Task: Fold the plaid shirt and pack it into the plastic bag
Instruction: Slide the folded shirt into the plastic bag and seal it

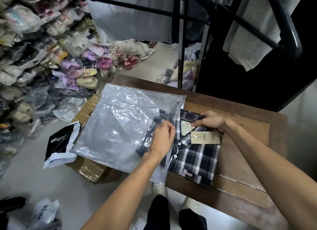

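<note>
A folded dark navy and white plaid shirt (195, 159) lies on the wooden table (243, 183), a beige paper tag on its collar area. Its left part sits inside the mouth of a clear plastic bag (116, 125), which spreads to the left over the table edge and a cardboard box. My left hand (162, 138) pinches the bag's open edge above the shirt. My right hand (210, 120) grips the shirt's collar end at the far side.
A taped cardboard box (87, 169) stands on the floor left of the table, with a black and white mailer bag (60, 144) leaning on it. Heaps of bagged shoes (42, 58) fill the left. A black clothes rack (181, 41) with hanging garments stands behind the table.
</note>
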